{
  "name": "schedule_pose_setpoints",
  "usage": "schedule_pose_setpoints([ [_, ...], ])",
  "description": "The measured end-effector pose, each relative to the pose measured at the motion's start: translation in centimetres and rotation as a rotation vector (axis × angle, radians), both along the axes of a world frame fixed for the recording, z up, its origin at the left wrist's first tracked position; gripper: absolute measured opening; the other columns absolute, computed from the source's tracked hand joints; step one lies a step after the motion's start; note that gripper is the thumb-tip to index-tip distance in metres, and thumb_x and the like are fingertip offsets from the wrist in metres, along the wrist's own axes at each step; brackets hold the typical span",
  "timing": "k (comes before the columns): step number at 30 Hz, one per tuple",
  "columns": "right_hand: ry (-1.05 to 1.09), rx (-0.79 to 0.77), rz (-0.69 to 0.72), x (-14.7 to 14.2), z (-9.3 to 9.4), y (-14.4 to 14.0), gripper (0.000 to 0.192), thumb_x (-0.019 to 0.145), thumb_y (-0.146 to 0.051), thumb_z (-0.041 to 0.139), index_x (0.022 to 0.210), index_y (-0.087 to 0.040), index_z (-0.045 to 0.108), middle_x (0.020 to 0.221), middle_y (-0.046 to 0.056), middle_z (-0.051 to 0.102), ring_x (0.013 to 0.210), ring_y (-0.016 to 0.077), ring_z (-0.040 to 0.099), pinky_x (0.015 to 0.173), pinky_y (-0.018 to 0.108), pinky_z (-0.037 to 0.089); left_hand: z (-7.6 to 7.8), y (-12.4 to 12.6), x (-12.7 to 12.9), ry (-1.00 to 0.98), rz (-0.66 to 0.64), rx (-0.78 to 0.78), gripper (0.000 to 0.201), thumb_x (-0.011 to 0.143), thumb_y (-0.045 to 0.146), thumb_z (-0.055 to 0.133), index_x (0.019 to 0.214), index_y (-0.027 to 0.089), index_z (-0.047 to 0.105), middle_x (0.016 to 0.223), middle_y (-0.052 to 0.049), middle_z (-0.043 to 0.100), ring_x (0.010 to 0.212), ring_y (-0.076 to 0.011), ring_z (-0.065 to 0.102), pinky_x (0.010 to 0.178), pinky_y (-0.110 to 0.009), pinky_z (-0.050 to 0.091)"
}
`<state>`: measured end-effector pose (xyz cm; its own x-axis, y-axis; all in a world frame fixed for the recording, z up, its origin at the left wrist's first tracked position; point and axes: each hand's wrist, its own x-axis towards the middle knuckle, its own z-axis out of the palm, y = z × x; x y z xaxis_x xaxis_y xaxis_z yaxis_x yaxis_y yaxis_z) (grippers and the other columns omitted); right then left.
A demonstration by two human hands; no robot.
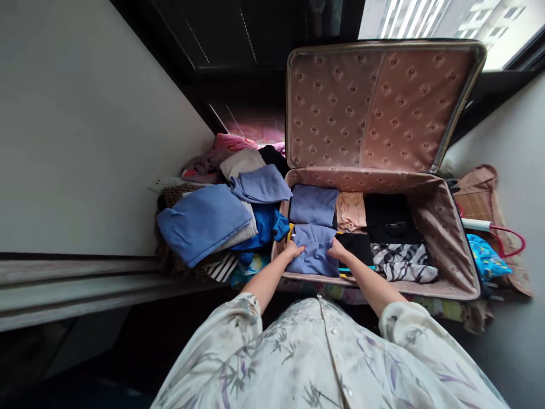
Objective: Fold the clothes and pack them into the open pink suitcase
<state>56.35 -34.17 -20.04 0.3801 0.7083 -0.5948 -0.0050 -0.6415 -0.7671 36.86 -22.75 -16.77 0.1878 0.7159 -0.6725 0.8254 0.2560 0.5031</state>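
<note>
We are pressing the folded lavender garment (314, 257) into the suitcase (447, 238) front-left corner, left hand (293, 250) and right hand (337, 251) gripping its side edges, keeping folds flat and square.

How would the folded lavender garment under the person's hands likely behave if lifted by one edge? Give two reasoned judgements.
It is probably floppy: the folded lavender garment shows soft creases where the left hand and right hand press its sides. It would likely unfold, being loosely folded cloth. It looks light, thin like the garments stacked beside the suitcase.
</note>
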Motion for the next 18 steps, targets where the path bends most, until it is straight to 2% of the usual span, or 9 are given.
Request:
schedule_pose_setpoints([
  [3, -0.038, -0.037, 0.068, -0.9, -1.4, 0.1, 0.073, 0.058, -0.012, 0.070, 0.130, -0.014, 0.059, 0.124, 0.015, 0.069, 0.109, 0.0250, 0.065, 0.097, 0.034, 0.052, -1.1, 0.1, 0.1, 0.136, -0.028, 0.008, 0.056, 0.075, 0.033, 0.085, 0.124, 0.014, 0.067, 0.137, -0.025, 0.064, 0.131, -0.0391, 0.059, 0.105, -0.047, 0.047],
  [7, -0.065, -0.076, 0.159, -1.2, -2.5, 0.2, 0.067, 0.067, -0.021, 0.068, 0.134, -0.015, 0.057, 0.114, 0.011, 0.073, 0.102, 0.0245, 0.068, 0.089, 0.036, 0.055, -1.0, 0.3, 0.0, 0.209, -0.098, 0.045, 0.051, 0.084, 0.033, 0.078, 0.129, 0.014, 0.063, 0.138, -0.025, 0.063, 0.133, -0.0356, 0.058, 0.105, -0.039, 0.046],
  [10, -0.163, -0.113, 0.165, -1.3, -2.8, 0.3, 0.072, 0.068, -0.020, 0.069, 0.139, -0.017, 0.055, 0.119, 0.013, 0.071, 0.109, 0.0281, 0.066, 0.096, 0.040, 0.052, -0.2, 0.0, 0.0, 0.272, -0.134, 0.052, 0.064, 0.084, 0.029, 0.077, 0.139, 0.007, 0.054, 0.134, -0.032, 0.062, 0.130, -0.0393, 0.060, 0.105, -0.045, 0.046],
  [12, -0.235, -0.152, 0.136, -1.4, -2.4, 0.0, 0.082, 0.069, -0.018, 0.069, 0.148, -0.016, 0.047, 0.127, 0.019, 0.066, 0.118, 0.0337, 0.063, 0.104, 0.047, 0.047, 0.7, -0.5, -0.2, 0.274, -0.201, 0.108, 0.081, 0.083, 0.025, 0.077, 0.152, 0.004, 0.040, 0.141, -0.034, 0.055, 0.134, -0.0406, 0.056, 0.109, -0.047, 0.045],
  [14, -0.353, -0.157, 0.127, -1.6, -1.6, -0.6, 0.090, 0.074, -0.019, 0.066, 0.158, -0.015, 0.034, 0.141, 0.026, 0.056, 0.132, 0.0405, 0.053, 0.110, 0.056, 0.039, 1.8, -1.2, -0.8, 0.229, -0.350, 0.249, 0.095, 0.084, 0.023, 0.076, 0.162, 0.008, 0.024, 0.153, -0.033, 0.042, 0.141, -0.0417, 0.048, 0.116, -0.048, 0.040],
  [15, -0.443, -0.124, 0.167, -1.8, -1.2, -1.0, 0.091, 0.078, -0.019, 0.065, 0.161, -0.016, 0.028, 0.150, 0.027, 0.048, 0.139, 0.0432, 0.045, 0.113, 0.060, 0.035, 2.3, -1.7, -1.1, 0.196, -0.441, 0.328, 0.100, 0.085, 0.022, 0.076, 0.165, 0.012, 0.018, 0.160, -0.031, 0.034, 0.146, -0.0429, 0.042, 0.119, -0.049, 0.037],
  [17, -0.646, 0.014, 0.367, -2.4, -0.4, -1.8, 0.091, 0.083, -0.020, 0.064, 0.165, -0.024, 0.024, 0.165, 0.023, 0.029, 0.151, 0.0448, 0.027, 0.117, 0.063, 0.027, 2.9, -2.4, -1.7, 0.137, -0.617, 0.411, 0.106, 0.082, 0.021, 0.079, 0.167, 0.019, 0.015, 0.169, -0.025, 0.018, 0.151, -0.0476, 0.028, 0.123, -0.058, 0.031],
  [18, -0.728, 0.093, 0.508, -2.7, -0.3, -2.0, 0.093, 0.083, -0.021, 0.067, 0.165, -0.029, 0.024, 0.170, 0.018, 0.020, 0.155, 0.0446, 0.018, 0.118, 0.063, 0.024, 2.9, -2.7, -1.7, 0.118, -0.681, 0.391, 0.110, 0.079, 0.020, 0.082, 0.167, 0.023, 0.016, 0.171, -0.021, 0.011, 0.153, -0.0506, 0.021, 0.122, -0.062, 0.030],
])
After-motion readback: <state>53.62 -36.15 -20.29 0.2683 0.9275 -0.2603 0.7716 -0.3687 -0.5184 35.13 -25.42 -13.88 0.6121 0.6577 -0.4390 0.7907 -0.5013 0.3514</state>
